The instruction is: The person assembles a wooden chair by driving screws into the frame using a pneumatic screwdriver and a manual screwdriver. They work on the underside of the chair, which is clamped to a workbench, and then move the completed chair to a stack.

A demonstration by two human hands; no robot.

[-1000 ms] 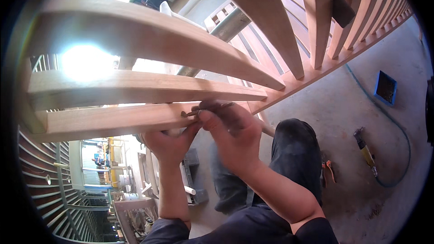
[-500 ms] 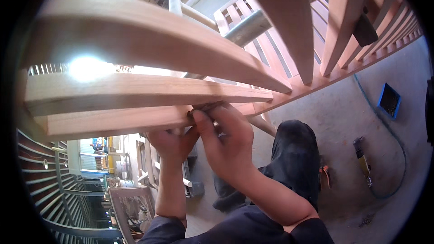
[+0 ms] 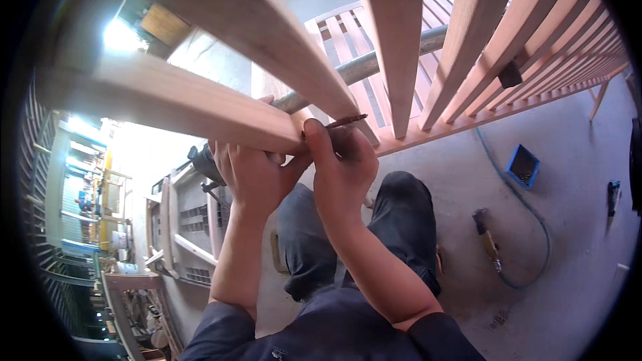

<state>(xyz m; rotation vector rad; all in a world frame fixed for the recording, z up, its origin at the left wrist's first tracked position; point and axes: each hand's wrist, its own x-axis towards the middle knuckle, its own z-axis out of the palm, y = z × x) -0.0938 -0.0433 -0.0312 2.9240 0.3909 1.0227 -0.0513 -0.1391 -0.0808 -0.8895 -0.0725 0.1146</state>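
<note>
My right hand (image 3: 342, 170) pinches a thin dark brown strip (image 3: 349, 120), perhaps folded sandpaper, between thumb and fingers. It is up against the end of a pale wooden bar (image 3: 214, 115), close to the joint with the slatted frame. My left hand (image 3: 251, 175) wraps that bar from below, and a fingertip shows over its far side. The left thumb points toward the right hand. Beside the bar, several tapered wooden slats (image 3: 394, 47) run down into a long wooden rail (image 3: 418, 139).
A metal pipe (image 3: 361, 67) crosses behind the slats. On the floor to the right lie a blue-edged tray (image 3: 523, 167), a hand power tool (image 3: 487, 237) and a green hose (image 3: 535, 210). Wooden frames (image 3: 190, 217) stand at the left. My bent knees (image 3: 404, 207) are below the rail.
My view has shifted, so the floor things appear further left. The strip in my right hand now sticks out past the fingers toward the right. My left hand still grips the bar.
</note>
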